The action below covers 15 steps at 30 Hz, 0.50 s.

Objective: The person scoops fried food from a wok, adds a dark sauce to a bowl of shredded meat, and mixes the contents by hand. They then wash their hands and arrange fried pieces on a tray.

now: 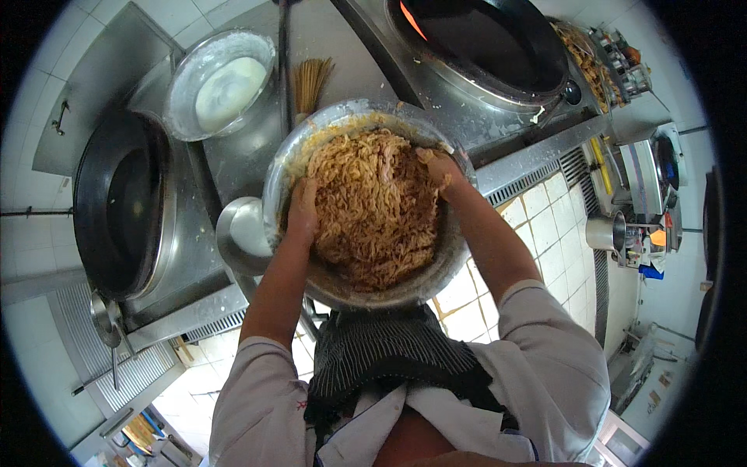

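In front of my body is a large metal bowl, its rim smeared with batter. A heap of coated, yellowish-brown shreds, perhaps meat, fills it. My left hand reaches down inside the left wall, against the heap, with its fingers buried from sight. At the far right side of the bowl, my right hand is curled into the shreds, and sticky bits cling to it. What lies under the heap is hidden.
A basin of white liquid stands back left, near a straw brush. A smaller metal bowl touches the large bowl's left side. Black woks sit left and back right. A ladle hangs at the left counter edge.
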Motion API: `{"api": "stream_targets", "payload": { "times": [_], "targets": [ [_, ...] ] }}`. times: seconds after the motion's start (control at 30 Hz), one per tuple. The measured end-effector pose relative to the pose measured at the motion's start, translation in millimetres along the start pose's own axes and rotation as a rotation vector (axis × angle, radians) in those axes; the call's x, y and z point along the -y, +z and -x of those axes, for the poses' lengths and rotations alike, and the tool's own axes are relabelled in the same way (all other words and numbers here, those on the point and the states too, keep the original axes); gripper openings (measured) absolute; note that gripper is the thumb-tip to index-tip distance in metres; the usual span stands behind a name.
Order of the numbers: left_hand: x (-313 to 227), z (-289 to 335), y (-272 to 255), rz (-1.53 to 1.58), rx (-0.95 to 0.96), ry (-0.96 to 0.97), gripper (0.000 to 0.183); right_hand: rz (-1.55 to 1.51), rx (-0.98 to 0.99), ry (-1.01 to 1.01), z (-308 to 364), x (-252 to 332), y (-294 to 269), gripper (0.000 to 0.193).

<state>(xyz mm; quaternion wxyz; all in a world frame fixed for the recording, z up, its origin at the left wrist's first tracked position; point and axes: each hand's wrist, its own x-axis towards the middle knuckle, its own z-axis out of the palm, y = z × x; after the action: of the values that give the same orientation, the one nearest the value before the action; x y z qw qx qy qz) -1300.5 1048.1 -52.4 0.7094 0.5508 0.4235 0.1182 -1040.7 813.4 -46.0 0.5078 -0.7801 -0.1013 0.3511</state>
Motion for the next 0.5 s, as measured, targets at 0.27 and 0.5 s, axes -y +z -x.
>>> {"api": "stream_targets", "payload": {
  "times": [0.27,0.5],
  "targets": [
    [-29.0,-85.6,74.5,0.12,0.31,-0.444,0.074,-0.491,0.638,0.01,-63.1,-41.2,86.7,0.09],
    [-85.7,31.1,84.2,0.076,0.555,0.055,0.047,-0.243,0.323,-0.001,107.5,26.7,-0.1,0.074]
  ]
}}
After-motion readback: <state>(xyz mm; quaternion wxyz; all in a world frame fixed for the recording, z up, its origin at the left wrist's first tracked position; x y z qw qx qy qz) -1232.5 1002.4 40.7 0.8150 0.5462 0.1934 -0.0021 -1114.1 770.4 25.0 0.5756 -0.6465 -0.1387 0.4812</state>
